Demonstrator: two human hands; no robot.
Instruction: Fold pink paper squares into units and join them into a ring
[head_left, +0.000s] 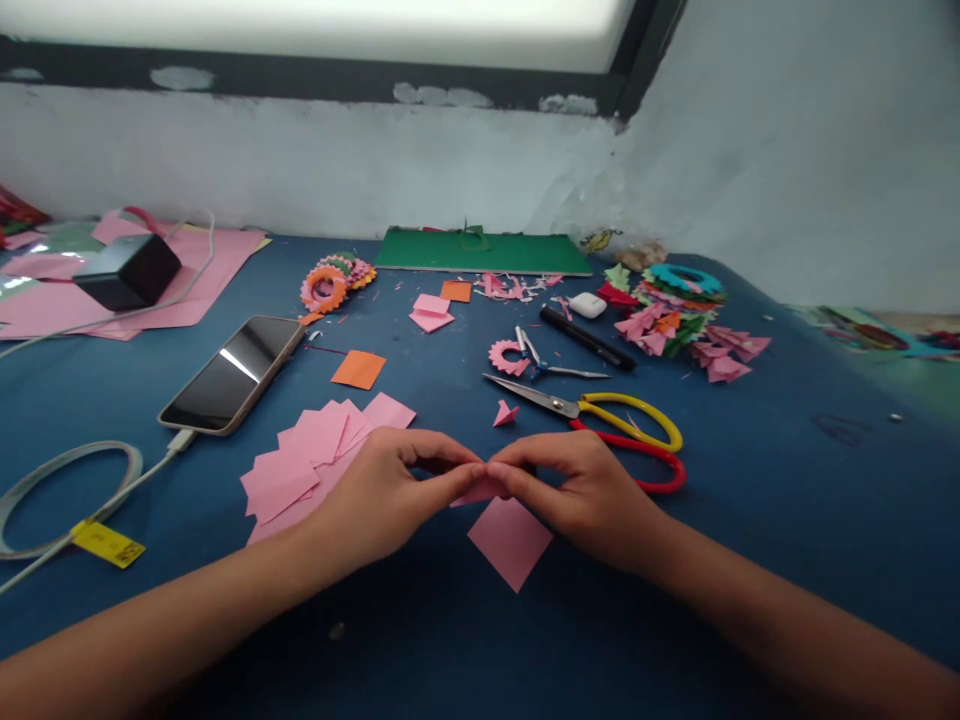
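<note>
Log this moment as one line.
left hand: pinching pink paper | right hand: pinching same paper | pink square: on table near hands | scissors: beyond right hand | phone: cable plugged in

Blue smooth-topped table [750,620] bears yellow-and-red-handled metal scissors [566,407]; behind them, a black cylindrical pen [587,338]; left, fanned pink paper squares [289,470].
</note>
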